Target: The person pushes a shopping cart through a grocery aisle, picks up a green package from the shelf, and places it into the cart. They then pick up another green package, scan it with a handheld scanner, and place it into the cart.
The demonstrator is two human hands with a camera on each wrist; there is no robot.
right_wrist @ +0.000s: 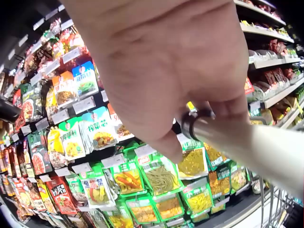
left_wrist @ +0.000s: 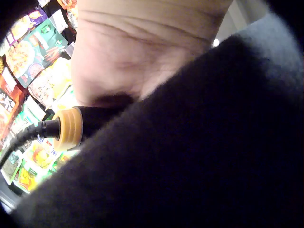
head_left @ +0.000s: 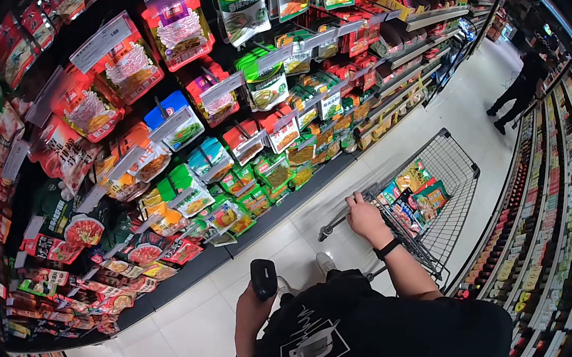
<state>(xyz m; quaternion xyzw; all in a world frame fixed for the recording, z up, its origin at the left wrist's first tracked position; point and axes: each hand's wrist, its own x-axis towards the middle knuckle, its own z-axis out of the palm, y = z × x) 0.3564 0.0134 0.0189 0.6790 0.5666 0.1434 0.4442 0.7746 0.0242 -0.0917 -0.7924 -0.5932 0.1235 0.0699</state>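
The person's left hand (head_left: 253,310) is closed round a dark handheld device (head_left: 264,280), its rounded head rising above the fist, in front of the body. The left wrist view shows a yellow collar (left_wrist: 69,128) with a black cable (left_wrist: 34,132) running from it, apparently at the device's other end; the fingertips are hidden there. The right hand (head_left: 367,220) lies over the handle (right_wrist: 256,148) of a wire shopping cart (head_left: 461,151), fingers bent round the bar near its end, thumb hanging beside it. Bright packets (head_left: 431,198) lie inside the cart, toward its handle edge. Beside the person, a shelf display carries rows of hanging pouches (head_left: 264,82).

The device looks rigid and fairly light, best held round its narrower body, with the cable left slack so that it does not tug. The cart seems stiff and would roll as one piece; held near one end of the handle, it may swing unless the push is even. The packets look soft, slick and easily creased; a sealed edge would give the surest pinch, their contents probably sagging below it.
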